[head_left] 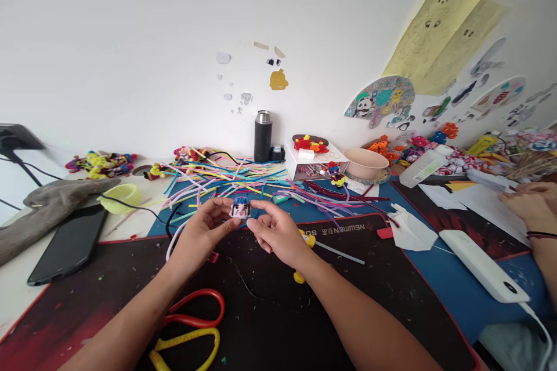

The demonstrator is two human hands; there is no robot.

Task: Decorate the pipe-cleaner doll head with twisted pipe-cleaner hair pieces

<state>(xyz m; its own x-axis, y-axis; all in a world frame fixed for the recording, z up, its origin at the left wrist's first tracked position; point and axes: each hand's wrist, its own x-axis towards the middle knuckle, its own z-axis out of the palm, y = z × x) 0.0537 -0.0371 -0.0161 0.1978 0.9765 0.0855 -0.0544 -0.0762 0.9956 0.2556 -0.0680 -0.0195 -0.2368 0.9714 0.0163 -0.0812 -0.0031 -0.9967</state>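
Between my two hands, above the dark desk mat (270,324), is a small doll head (240,208) with a blue top and a pale face marked in black and pink. My left hand (209,227) pinches its left side with thumb and fingers. On the other side, my right hand (278,232) has its thumb and fingertips closed on the right edge. Partly hidden behind my right wrist lies a yellow glue gun (308,237) with a translucent glue stick (342,253) sticking out. A red looped handle (223,304) and a yellow looped handle (216,348) lie near my left forearm.
Many coloured pipe cleaners (243,177) spread behind my hands. Beyond them stand a black thermos (263,138), a white box (300,165) and a bowl (365,163). A phone (69,243) lies left; a white power bank (483,266) and another person's hands (531,203) are right.
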